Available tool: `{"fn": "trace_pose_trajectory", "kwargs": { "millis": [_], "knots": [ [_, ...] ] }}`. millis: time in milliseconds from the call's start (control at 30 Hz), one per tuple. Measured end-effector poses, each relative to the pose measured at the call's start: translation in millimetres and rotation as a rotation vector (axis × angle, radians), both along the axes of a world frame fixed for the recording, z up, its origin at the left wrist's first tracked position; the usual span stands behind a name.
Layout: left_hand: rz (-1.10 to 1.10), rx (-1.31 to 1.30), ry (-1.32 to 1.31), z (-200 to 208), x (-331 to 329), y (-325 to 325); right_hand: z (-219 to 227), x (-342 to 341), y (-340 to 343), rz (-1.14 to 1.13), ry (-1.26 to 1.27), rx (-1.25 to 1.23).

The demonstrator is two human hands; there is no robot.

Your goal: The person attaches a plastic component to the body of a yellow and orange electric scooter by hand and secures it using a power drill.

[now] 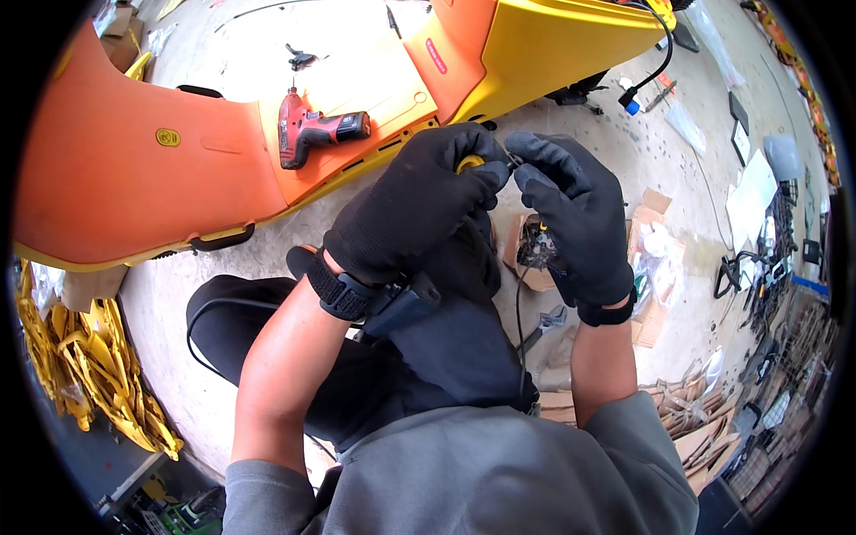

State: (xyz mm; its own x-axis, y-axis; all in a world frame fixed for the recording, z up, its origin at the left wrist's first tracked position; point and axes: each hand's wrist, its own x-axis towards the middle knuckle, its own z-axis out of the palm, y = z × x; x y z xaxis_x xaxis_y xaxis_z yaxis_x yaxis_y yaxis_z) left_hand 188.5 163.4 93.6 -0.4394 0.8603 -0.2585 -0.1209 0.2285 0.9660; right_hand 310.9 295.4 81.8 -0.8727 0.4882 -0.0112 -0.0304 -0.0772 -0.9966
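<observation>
Black work gloves cover both of my hands, which meet in front of the orange and yellow plastic vehicle body [192, 169]. My left hand [412, 198] is closed around a small curved yellow piece [469, 163], most of it hidden by the fingers. Close beside it, the fingertips of my right hand [578, 209] pinch a small dark piece [514, 161] between the two hands. Its exact kind is too small to make out. A red and black cordless drill [312, 131] lies on the flat orange part of the body, left of my hands.
Under my right hand is a small open cardboard box [532, 278] of small parts. Another carton [658, 267] holds plastic bags. A black cable [655, 76] with a blue tip hangs at upper right. Yellow plastic parts [102, 366] are piled at left; flattened cardboard [700, 428] lies lower right.
</observation>
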Motion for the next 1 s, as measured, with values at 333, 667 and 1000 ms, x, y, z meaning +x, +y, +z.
{"fn": "trace_pose_trajectory", "kwargs": {
  "millis": [333, 667, 1000],
  "knots": [
    [-0.026, -0.039, 0.187, -5.5, 4.0, 0.4, -1.3, 6.3, 15.9, 0.146, -0.095, 0.03],
    [-0.007, 0.084, 0.464, -19.7, 5.3, -0.5, -0.5, 5.6, 9.0, 0.166, -0.125, -0.019],
    [-0.076, -0.057, 0.288, -10.5, 8.9, 7.2, -19.3, 23.1, 6.7, -0.008, -0.094, 0.223]
  ]
}}
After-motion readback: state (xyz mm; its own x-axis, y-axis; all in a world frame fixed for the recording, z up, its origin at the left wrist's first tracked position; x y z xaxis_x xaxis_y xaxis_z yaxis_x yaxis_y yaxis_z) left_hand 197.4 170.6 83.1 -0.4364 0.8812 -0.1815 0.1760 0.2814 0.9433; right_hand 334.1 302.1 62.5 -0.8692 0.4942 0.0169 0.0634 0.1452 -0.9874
